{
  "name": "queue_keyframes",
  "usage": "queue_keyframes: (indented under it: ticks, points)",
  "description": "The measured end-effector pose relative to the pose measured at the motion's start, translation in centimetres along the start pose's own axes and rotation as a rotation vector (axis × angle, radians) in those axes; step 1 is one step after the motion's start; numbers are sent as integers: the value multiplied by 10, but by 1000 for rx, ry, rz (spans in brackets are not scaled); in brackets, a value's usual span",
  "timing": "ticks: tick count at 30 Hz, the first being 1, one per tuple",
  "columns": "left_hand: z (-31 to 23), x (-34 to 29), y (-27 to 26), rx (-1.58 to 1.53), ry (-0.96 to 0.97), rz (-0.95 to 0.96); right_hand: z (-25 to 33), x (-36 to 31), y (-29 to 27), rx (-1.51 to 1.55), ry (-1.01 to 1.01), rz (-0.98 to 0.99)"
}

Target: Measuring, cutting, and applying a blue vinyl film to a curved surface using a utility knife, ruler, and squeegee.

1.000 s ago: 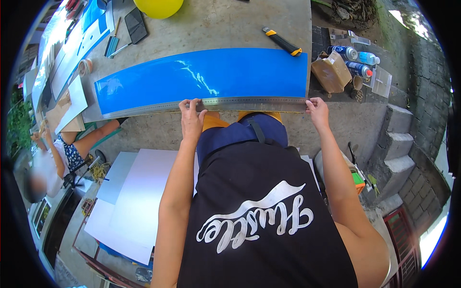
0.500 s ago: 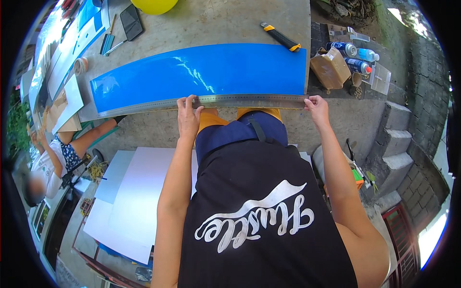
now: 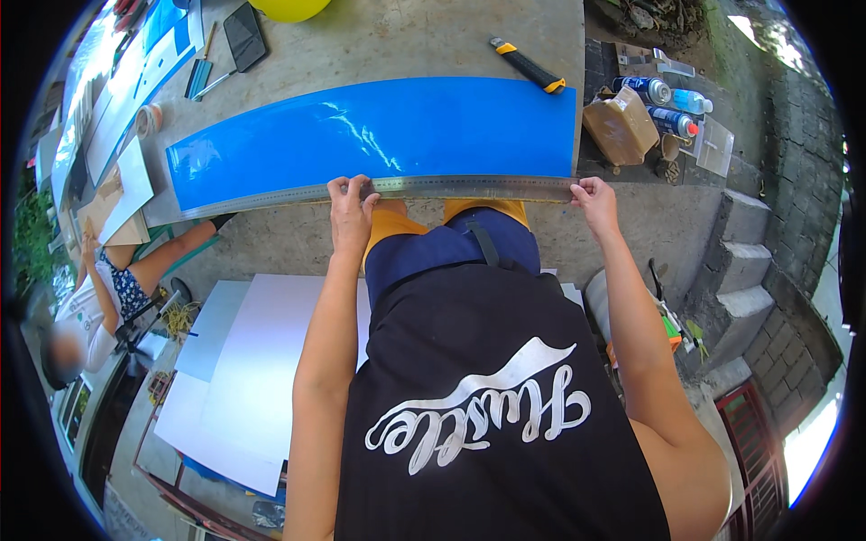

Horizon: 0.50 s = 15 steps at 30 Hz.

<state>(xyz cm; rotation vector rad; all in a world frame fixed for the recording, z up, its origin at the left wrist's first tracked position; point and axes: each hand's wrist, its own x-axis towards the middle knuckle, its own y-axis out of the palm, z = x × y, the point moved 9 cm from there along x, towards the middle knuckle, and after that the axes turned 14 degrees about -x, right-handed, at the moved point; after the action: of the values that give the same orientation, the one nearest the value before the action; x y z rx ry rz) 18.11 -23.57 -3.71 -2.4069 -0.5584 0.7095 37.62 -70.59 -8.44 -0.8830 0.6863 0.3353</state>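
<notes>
A long steel ruler (image 3: pixel 469 187) lies along the near edge of a glossy blue sheet (image 3: pixel 451 126), close to the table's front edge. My left hand (image 3: pixel 350 221) rests near the middle of the ruler, fingers bent over it and thumb at its near side. At the right end, my right hand (image 3: pixel 595 206) pinches the ruler's tip between thumb and fingers. Beyond the sheet's far right corner lies a yellow-and-black utility knife (image 3: pixel 528 66), partly overlapping the blue.
A phone (image 3: pixel 244 38), a small squeegee (image 3: pixel 199 77) and a tape roll (image 3: pixel 149 119) lie at the table's left. Spray cans (image 3: pixel 672 122) and a brown block (image 3: pixel 621 126) stand right of it. Pale boards (image 3: pixel 244 388) are behind me. Another person (image 3: pixel 95 311) sits at left.
The view and my left hand have shifted very slightly; both hands stay on the ruler. At the left, the other person's hands have changed position.
</notes>
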Motion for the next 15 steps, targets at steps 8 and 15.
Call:
queue_keyframes:
  ticks: [8,15]
  points:
    - [3,-1,-3,-10,-12,-22,0,1,5,12,-11,28]
    - [2,-3,-3,-28,-2,-34,-7,3,8,68,-20,64]
